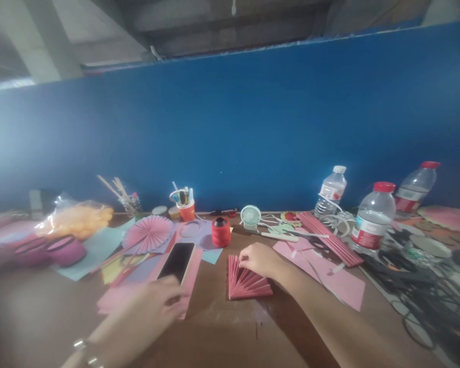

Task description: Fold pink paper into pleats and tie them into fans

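A pleated pink paper fan (249, 287) lies spread in a quarter circle on the brown table. My right hand (262, 259) reaches over its upper edge, with bent fingertips closed on the folds. Motion smears my left hand (157, 302), which hovers over the pink paper sheets (117, 299) at the lower end of a black-screened phone (178, 261). Its fingers look curled, but whether they hold anything is unclear. Just beyond the fan stands a spool of red thread (221, 233).
Left are a finished round pink paper fan (147, 233), colored paper and a bag of yellow things (78, 220). A cup of pens (186, 208) and a small green fan (250, 216) stand behind. Right are a pleated red-pink strip (329, 239), bottles (374, 217) and tangled black cords (417, 286).
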`<state>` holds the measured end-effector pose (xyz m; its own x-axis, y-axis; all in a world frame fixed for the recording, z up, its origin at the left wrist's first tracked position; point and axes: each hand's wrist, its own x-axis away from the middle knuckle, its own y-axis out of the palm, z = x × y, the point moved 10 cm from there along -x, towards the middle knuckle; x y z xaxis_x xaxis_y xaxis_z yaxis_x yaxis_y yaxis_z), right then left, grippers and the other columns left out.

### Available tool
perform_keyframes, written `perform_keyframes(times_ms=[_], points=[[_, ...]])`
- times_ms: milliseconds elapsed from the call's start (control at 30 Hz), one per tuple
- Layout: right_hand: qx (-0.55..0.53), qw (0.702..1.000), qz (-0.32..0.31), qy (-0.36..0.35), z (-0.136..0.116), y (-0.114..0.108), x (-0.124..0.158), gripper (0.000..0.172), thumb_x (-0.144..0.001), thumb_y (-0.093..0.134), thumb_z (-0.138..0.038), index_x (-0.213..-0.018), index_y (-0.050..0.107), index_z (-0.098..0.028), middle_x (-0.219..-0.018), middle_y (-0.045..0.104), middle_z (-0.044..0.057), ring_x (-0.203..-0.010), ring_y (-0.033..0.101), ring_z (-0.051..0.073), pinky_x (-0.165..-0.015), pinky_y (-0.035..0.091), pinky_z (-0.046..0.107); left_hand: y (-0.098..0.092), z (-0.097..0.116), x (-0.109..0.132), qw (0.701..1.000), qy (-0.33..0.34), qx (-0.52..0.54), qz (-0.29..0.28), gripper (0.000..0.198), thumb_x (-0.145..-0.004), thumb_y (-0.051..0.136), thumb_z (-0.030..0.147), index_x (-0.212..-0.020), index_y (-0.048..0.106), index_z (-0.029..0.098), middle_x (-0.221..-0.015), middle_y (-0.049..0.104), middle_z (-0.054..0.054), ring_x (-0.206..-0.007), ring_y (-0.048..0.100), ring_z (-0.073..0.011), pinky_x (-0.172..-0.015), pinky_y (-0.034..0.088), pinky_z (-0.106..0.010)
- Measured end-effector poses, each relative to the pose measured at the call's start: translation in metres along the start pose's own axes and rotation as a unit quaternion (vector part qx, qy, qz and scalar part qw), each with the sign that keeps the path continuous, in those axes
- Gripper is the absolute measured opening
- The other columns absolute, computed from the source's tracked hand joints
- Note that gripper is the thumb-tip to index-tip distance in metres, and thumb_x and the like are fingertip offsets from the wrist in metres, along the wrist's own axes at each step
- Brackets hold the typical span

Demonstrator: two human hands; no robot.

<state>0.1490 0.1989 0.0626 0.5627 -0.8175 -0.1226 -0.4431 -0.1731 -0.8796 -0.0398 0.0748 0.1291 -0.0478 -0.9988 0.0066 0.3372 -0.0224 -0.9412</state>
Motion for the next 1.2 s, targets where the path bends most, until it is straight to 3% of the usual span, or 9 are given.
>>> perform_keyframes(times_ms=[33, 100, 200, 333, 433, 567, 700, 900, 1200], points=[[-0.011, 1.0, -0.001, -0.005, -0.001, -0.001, 0.0, 0.018, -0.071, 0.056, -0.038, -0.073, 0.068, -0.025, -0.072, 0.066, 0.001, -0.066, 0.057, 0.016, -0.057, 0.034, 0.024, 0.013, 0.024, -0.009, 0.998, 0.041, 0.012, -0.039, 0.023, -0.072, 0.048, 0.036, -0.086, 0.063, 0.028, -0.087, 0.061, 0.002, -0.077, 0.056, -0.0142, -0.071, 0.037, -0.022], [-0.035, 0.999, -0.005, -0.016, -0.005, -0.002, 0.001, 0.018, -0.071, 0.055, -0.037, -0.073, 0.067, -0.023, -0.07, 0.066, 0.0, -0.064, 0.056, 0.015, -0.057, 0.034, 0.023, 0.037, 0.052, -0.025, 0.996, 0.07, 0.004, -0.061, 0.027, -0.07, 0.05, 0.036, -0.092, 0.061, 0.023, -0.093, 0.06, -0.002, -0.084, 0.055, -0.0181, -0.075, 0.036, -0.026], [-0.072, 0.997, -0.013, -0.034, -0.011, -0.004, 0.002, 0.019, -0.074, 0.053, -0.034, -0.073, 0.066, -0.02, -0.068, 0.065, 0.0, -0.061, 0.055, 0.013, -0.055, 0.034, 0.021, 0.072, 0.066, -0.04, 0.995, 0.059, -0.03, -0.069, 0.045, -0.058, 0.06, 0.048, -0.092, 0.057, 0.017, -0.092, 0.057, -0.008, -0.088, 0.052, -0.0258, -0.075, 0.036, -0.031], [-0.11, 0.993, -0.01, -0.048, -0.015, -0.007, 0.004, 0.019, -0.077, 0.049, -0.031, -0.074, 0.062, -0.017, -0.068, 0.063, -0.001, -0.061, 0.053, 0.011, -0.055, 0.034, 0.02, 0.092, 0.074, -0.051, 0.996, 0.074, 0.006, -0.046, 0.066, -0.054, 0.065, 0.042, -0.112, 0.044, 0.02, -0.105, 0.052, -0.009, -0.099, 0.047, -0.0289, -0.079, 0.034, -0.034], [-0.128, 0.991, -0.002, -0.048, -0.012, -0.01, 0.004, 0.02, -0.079, 0.046, -0.032, -0.076, 0.06, -0.017, -0.067, 0.06, -0.002, -0.059, 0.05, 0.01, -0.054, 0.034, 0.019, 0.099, 0.074, -0.058, 0.994, 0.087, 0.045, -0.055, 0.055, -0.06, 0.061, 0.029, -0.111, 0.043, 0.019, -0.106, 0.051, -0.008, -0.099, 0.047, -0.0248, -0.08, 0.033, -0.031], [-0.139, 0.989, 0.011, -0.043, -0.006, -0.014, 0.003, 0.018, -0.078, 0.047, -0.031, -0.075, 0.058, -0.016, -0.066, 0.058, -0.002, -0.059, 0.049, 0.011, -0.055, 0.034, 0.02, 0.108, 0.067, -0.065, 0.992, 0.089, 0.07, -0.062, 0.03, -0.063, 0.053, 0.016, -0.092, 0.048, 0.019, -0.085, 0.054, -0.001, -0.076, 0.051, -0.0152, -0.064, 0.035, -0.023], [-0.142, 0.989, 0.017, -0.035, 0.0, -0.017, 0.002, 0.019, -0.078, 0.047, -0.031, -0.073, 0.057, -0.016, -0.067, 0.058, -0.001, -0.06, 0.049, 0.011, -0.056, 0.035, 0.02, 0.112, 0.059, -0.068, 0.991, 0.083, 0.091, -0.058, 0.025, -0.063, 0.052, 0.013, -0.086, 0.048, 0.019, -0.072, 0.052, 0.003, -0.063, 0.048, -0.0114, -0.057, 0.032, -0.021], [-0.116, 0.993, 0.016, -0.008, 0.017, -0.015, 0.001, 0.018, -0.074, 0.051, -0.031, -0.069, 0.058, -0.016, -0.065, 0.059, 0.0, -0.058, 0.049, 0.011, -0.054, 0.032, 0.022, 0.111, 0.052, -0.069, 0.99, 0.077, 0.106, -0.047, 0.021, -0.062, 0.054, 0.012, -0.081, 0.049, 0.02, -0.071, 0.052, 0.003, -0.063, 0.046, -0.0114, -0.056, 0.03, -0.021], [-0.117, 0.993, -0.01, 0.023, 0.037, 0.002, 0.0, 0.018, -0.076, 0.049, -0.032, -0.071, 0.057, -0.017, -0.063, 0.061, 0.0, -0.055, 0.052, 0.012, -0.052, 0.034, 0.022, 0.107, 0.051, -0.067, 0.99, 0.076, 0.118, -0.017, 0.022, -0.068, 0.049, 0.011, -0.087, 0.048, 0.021, -0.089, 0.055, -0.001, -0.081, 0.051, -0.0136, -0.07, 0.034, -0.022]])
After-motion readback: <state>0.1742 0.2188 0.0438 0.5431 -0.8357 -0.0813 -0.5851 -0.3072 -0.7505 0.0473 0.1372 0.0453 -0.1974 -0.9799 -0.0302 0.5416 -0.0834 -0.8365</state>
